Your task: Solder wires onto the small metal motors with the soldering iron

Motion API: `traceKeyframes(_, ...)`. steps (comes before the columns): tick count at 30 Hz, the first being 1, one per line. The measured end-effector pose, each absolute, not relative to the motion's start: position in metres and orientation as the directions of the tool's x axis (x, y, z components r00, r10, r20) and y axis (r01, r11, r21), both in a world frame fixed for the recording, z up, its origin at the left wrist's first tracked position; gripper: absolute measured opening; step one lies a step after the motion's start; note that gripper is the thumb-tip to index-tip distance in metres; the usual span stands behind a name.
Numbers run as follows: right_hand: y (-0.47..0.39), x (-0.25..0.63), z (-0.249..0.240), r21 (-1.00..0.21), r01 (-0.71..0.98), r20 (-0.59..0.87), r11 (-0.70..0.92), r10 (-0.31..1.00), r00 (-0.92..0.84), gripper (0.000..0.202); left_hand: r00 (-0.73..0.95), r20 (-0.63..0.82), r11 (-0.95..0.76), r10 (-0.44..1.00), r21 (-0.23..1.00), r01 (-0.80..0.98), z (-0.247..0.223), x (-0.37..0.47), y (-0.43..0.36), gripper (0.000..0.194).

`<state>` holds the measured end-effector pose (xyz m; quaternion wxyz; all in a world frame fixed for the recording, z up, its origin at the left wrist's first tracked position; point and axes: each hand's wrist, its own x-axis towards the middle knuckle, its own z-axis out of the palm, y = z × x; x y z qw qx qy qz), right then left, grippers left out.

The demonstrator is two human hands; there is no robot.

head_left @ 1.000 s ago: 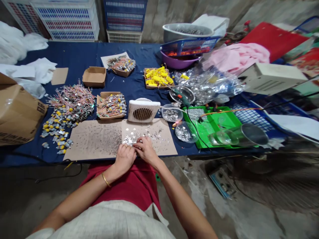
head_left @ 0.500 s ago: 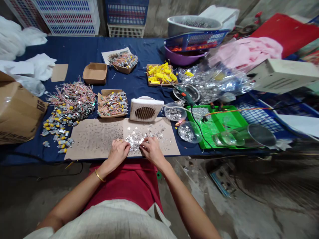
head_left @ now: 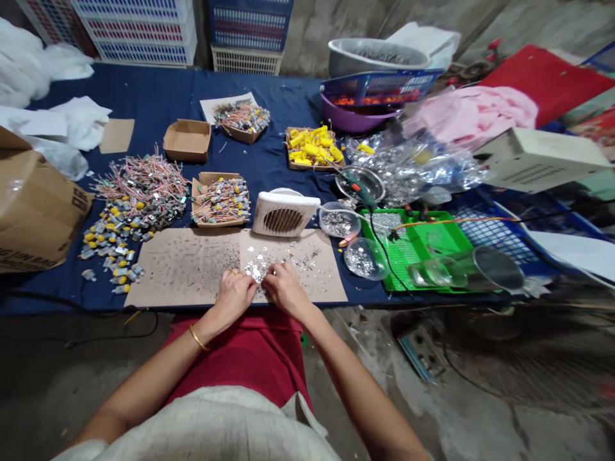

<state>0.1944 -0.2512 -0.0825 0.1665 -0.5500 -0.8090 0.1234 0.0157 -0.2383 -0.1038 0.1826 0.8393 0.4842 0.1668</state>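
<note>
Small shiny metal pieces (head_left: 257,261) lie scattered on a cardboard sheet (head_left: 331,288) at the table's front edge. My left hand (head_left: 235,293), a gold bangle on its wrist, rests at the left of this scatter with its fingers pinched together. Close beside it on the right, my right hand (head_left: 283,288) has its fingertips drawn together over the pieces. Whatever the fingertips hold is too small to make out. Behind the hands stands a white vented fan unit (head_left: 284,216).
Left are a pile of small wired motors (head_left: 144,186) and a cardboard box (head_left: 38,205). Trays of motors (head_left: 221,200) and yellow parts (head_left: 312,146) stand behind. Right are dishes of metal pieces (head_left: 364,258), a soldering iron (head_left: 358,186) and a green tray (head_left: 444,234).
My two hands have come closer together, the left shifting right and the right slightly left. The camera view has shifted a little.
</note>
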Motion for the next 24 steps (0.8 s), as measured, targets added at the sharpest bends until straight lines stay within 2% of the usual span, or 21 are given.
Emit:
traceKeyframes(5, -0.263, 0.21, -0.081, -0.437, 0.854, 0.164, 0.283, 0.958, -0.233, 0.015, 0.485, 0.09, -0.465, 0.87, 0.477, 0.746, -0.1, 0.01, -0.234, 0.013)
traceKeyframes(11, -0.285, 0.203, -0.088, -0.507, 0.841, 0.176, 0.187, 0.978, -0.111, 0.016, 0.505, 0.099, -0.497, 0.857, 0.417, 0.761, -0.101, 0.016, -0.233, 0.014)
traceKeyframes(16, -0.291, 0.189, -0.09, -0.629, 0.766, 0.181, 0.134, 0.983, -0.023, 0.018, 0.485, 0.109, -0.483, 0.868, 0.414, 0.771, -0.097, 0.021, -0.235, 0.015)
traceKeyframes(18, -0.291, 0.188, -0.089, -0.704, 0.701, 0.186, 0.113, 0.982, 0.029, 0.017, 0.464, 0.104, -0.448, 0.88, 0.507, 0.736, -0.091, 0.023, -0.236, 0.015)
traceKeyframes(20, -0.292, 0.189, -0.087, -0.784, 0.613, 0.179, 0.096, 0.981, 0.075, 0.017, 0.468, 0.043, -0.365, 0.882, 0.692, 0.623, -0.085, 0.026, -0.239, 0.016)
traceKeyframes(22, -0.292, 0.188, -0.086, -0.85, 0.521, 0.161, 0.082, 0.981, 0.108, 0.022, 0.503, -0.06, -0.199, 0.862, 0.874, 0.444, -0.08, 0.03, -0.242, 0.021)
traceKeyframes(24, -0.293, 0.186, -0.086, -0.89, 0.45, 0.146, 0.069, 0.98, 0.138, 0.026, 0.522, -0.133, -0.032, 0.843, 0.955, 0.295, -0.077, 0.034, -0.245, 0.024)
